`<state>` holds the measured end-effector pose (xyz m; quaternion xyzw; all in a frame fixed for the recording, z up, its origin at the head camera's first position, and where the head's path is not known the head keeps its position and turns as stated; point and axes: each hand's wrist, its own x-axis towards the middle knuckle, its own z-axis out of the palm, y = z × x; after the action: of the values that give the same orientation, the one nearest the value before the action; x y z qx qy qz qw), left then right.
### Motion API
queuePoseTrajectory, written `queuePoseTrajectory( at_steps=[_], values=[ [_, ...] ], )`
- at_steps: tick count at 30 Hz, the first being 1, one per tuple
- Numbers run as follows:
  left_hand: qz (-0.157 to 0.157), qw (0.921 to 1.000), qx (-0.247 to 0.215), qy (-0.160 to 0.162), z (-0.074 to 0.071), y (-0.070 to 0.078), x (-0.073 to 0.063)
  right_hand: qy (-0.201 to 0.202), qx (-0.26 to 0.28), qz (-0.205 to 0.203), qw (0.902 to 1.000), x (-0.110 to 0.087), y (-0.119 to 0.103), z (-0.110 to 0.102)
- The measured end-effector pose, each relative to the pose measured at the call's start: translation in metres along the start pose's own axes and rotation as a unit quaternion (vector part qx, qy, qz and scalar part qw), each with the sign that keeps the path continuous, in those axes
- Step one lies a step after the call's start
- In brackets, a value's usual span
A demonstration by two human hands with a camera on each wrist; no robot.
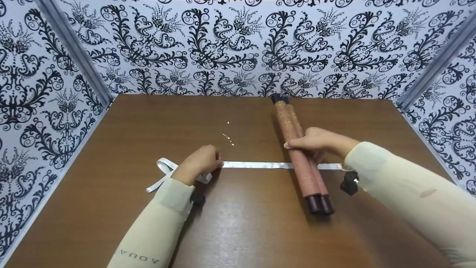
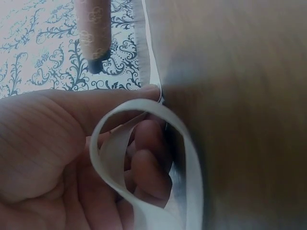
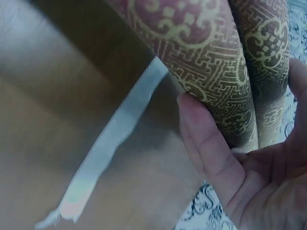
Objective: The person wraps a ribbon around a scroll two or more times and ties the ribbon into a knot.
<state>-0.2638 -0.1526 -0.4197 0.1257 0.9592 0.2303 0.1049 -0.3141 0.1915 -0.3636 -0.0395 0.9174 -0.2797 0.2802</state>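
Observation:
My right hand (image 1: 321,143) grips a rolled scroll (image 1: 304,173) near its middle, thumb across the top. The scroll is two rolls side by side, covered in reddish brocade with gold patterns, with dark knobs at both ends. Running crosswise beneath it is a flat white ribbon (image 1: 256,165), its frayed right end (image 3: 76,201) sticking out past the rolls. To the left, my left hand (image 1: 202,162) pinches the ribbon between thumb and fingers close over the table. From there the ribbon's slack curls into a loop (image 2: 194,167), and its other end lies farther left.
The brown wooden table (image 1: 238,227) is bounded by a patterned black-and-white wall (image 1: 230,44) at the back and both sides. Several tiny white flecks (image 1: 228,138) dot the table beyond the ribbon. A small black device (image 1: 349,183) hangs at the right wrist.

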Motion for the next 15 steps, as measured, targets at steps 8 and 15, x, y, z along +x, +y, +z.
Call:
queuePoseTrajectory(
  at_steps=[8, 15],
  values=[
    [0.001, 1.0000, 0.004, -0.001, 0.001, -0.001, 0.002, -0.009, 0.056, 0.017, 0.9983, 0.006, -0.006, 0.025],
    [0.001, 1.0000, 0.004, -0.004, 0.001, -0.002, 0.002, -0.004, 0.062, 0.031, 0.9976, 0.011, -0.009, 0.044]
  ],
)
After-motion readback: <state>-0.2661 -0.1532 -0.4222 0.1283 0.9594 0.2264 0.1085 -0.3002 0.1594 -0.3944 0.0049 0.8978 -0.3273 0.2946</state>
